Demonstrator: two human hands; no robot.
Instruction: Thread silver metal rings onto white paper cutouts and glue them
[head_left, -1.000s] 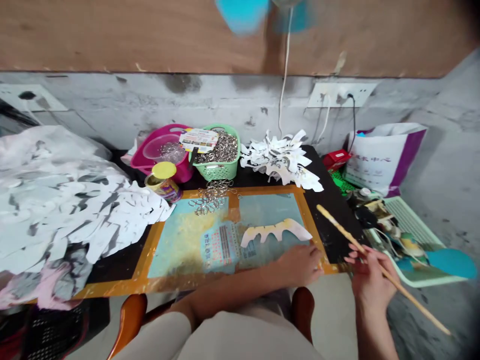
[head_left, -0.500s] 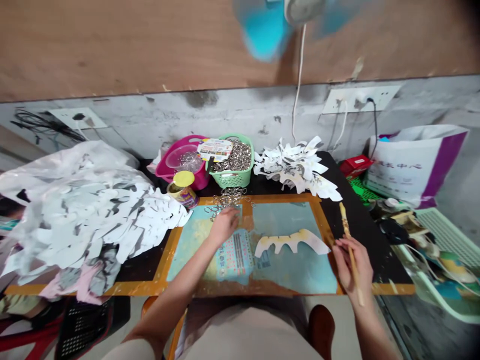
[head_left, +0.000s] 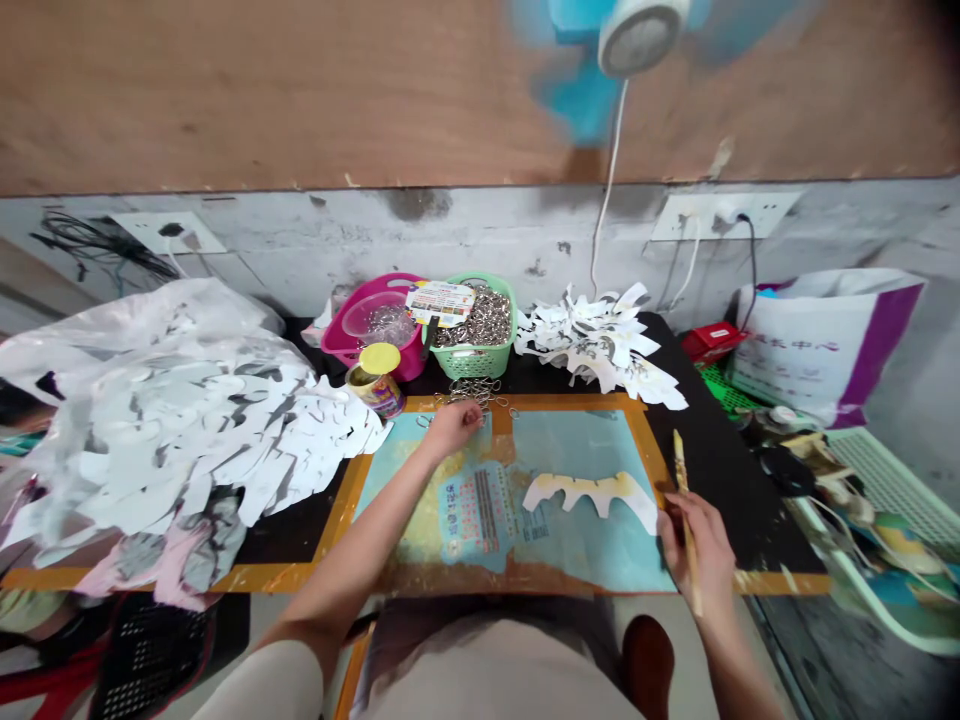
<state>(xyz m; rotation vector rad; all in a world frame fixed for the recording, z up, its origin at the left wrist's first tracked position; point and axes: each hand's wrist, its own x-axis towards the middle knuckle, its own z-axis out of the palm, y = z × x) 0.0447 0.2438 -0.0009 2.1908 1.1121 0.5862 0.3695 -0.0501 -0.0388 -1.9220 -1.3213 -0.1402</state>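
My left hand (head_left: 454, 428) rests at the far edge of the blue-green printed mat (head_left: 592, 540), its fingers against a loose tangle of small metal rings (head_left: 469, 392). I cannot tell whether it grips any rings. My right hand (head_left: 697, 555) is closed around a long wooden stick (head_left: 684, 510) held nearly upright, at the mat's right edge. A white paper cutout with a scalloped, yellow-stained edge (head_left: 592, 495) lies flat on the mat, just left of that hand and not held.
Behind the mat stand a pink tub (head_left: 337, 335), a green basket of metal rings (head_left: 472, 345) and a yellow-lidded can (head_left: 375, 378). White paper cutouts are heaped at left (head_left: 187, 430) and at back right (head_left: 592, 345). A white-and-purple bag (head_left: 821, 345) sits beyond the table's right end.
My left hand has moved from the mat's near right to the rings at its far edge. The stick has swung from slanted to nearly upright. The view has shifted, with the cutout unmoved on the mat.
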